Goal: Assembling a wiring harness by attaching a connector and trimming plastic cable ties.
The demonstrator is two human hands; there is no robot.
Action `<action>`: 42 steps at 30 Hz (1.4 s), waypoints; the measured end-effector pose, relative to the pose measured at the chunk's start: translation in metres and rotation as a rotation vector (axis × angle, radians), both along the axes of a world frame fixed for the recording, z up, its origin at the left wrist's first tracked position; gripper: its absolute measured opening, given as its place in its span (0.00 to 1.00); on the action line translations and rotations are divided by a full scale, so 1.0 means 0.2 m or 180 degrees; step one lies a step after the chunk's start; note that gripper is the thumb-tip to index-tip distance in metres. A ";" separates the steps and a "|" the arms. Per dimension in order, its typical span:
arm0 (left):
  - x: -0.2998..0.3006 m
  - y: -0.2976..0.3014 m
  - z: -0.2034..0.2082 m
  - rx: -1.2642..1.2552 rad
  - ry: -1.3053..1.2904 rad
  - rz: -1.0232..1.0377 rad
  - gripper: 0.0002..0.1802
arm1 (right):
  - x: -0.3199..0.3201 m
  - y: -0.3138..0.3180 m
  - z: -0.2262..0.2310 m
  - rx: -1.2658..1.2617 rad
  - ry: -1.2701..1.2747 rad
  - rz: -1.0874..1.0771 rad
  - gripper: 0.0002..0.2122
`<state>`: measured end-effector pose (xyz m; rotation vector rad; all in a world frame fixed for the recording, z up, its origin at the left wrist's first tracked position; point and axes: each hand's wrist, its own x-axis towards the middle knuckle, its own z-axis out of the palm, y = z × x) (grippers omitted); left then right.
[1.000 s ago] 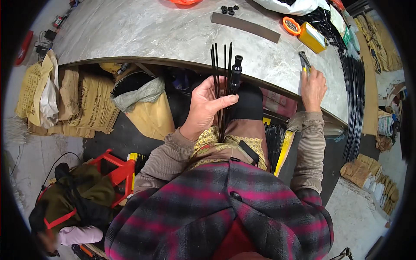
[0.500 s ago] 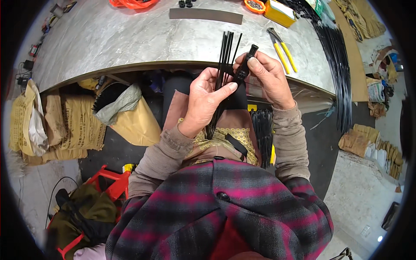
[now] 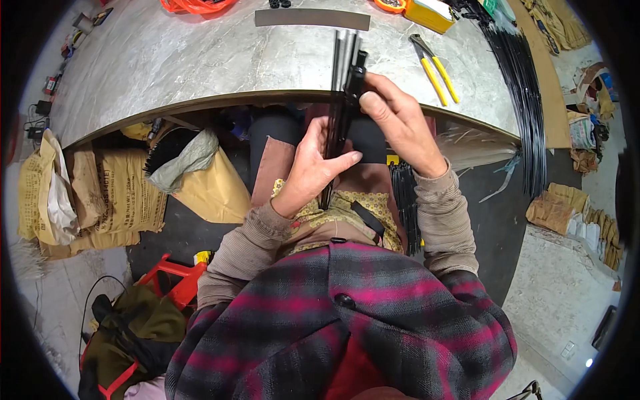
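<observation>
My left hand (image 3: 312,163) is closed around a bundle of thin black rods (image 3: 336,73), which stands upright above my lap, its upper ends over the table edge. The rods are blurred at the top. Alongside them is a black tubular part (image 3: 355,79) with a narrow neck, lined up close against the bundle. My right hand (image 3: 402,121) pinches this part from the right between thumb and fingers. Its lower end is hard to tell apart from the rods.
Yellow-handled pliers (image 3: 437,73), a flat grey strip (image 3: 312,19), a yellow box (image 3: 430,15) and a red bag (image 3: 197,5) lie on the table (image 3: 180,63). Long black strands (image 3: 527,113) hang over its right edge. Below left stands an open paper sack (image 3: 210,183); a red stool (image 3: 180,283) is nearer.
My right hand has moved left and slightly down, bringing the black tubular part from a tilt beside the rods to upright against them. My left hand still holds the bundle.
</observation>
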<state>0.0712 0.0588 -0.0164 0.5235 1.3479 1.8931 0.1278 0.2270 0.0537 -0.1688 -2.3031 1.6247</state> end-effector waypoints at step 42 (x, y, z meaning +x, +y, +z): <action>-0.01 -0.10 0.01 -0.0592 0.3221 -0.0274 0.43 | 0.44 -0.15 0.22 -0.0785 0.1212 -0.0203 0.27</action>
